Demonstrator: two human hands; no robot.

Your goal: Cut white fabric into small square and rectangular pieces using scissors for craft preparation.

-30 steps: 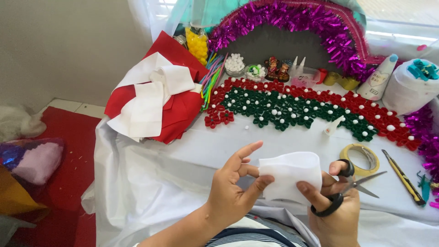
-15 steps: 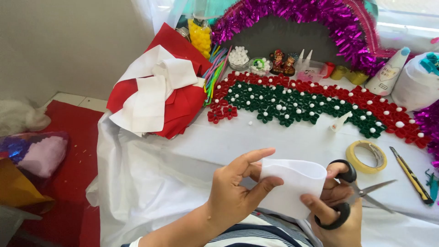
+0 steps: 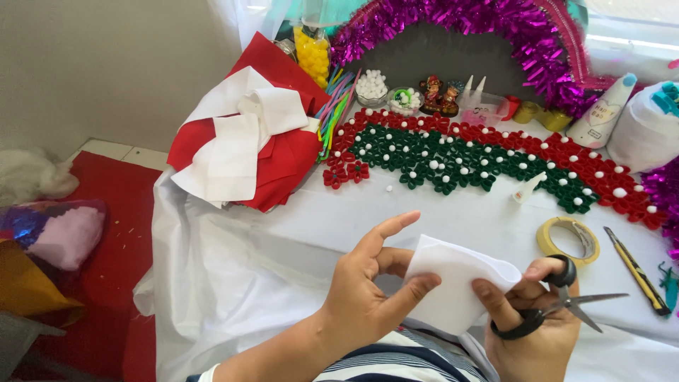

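Observation:
My left hand (image 3: 371, 293) pinches the left edge of a folded piece of white felt (image 3: 453, 283), thumb in front and index finger raised. My right hand (image 3: 534, 325) grips black-handled scissors (image 3: 559, 304) through the loops and also touches the felt's right side with its fingers. The scissor blades point right and are slightly apart, away from the felt. Both hands hover over the near edge of a white-covered table (image 3: 297, 233).
A band of red and green fabric flowers (image 3: 481, 163) curves across the table below a purple tinsel arch (image 3: 481, 28). Red and white felt sheets (image 3: 247, 134) lie at left. A tape roll (image 3: 568, 239), a yellow utility knife (image 3: 636, 269) and a small glue bottle (image 3: 528, 188) sit at right.
The view has shifted slightly. My hands have turned the white felt and brought it lower and closer; the scissors stay in my right hand, blades still clear of the felt.

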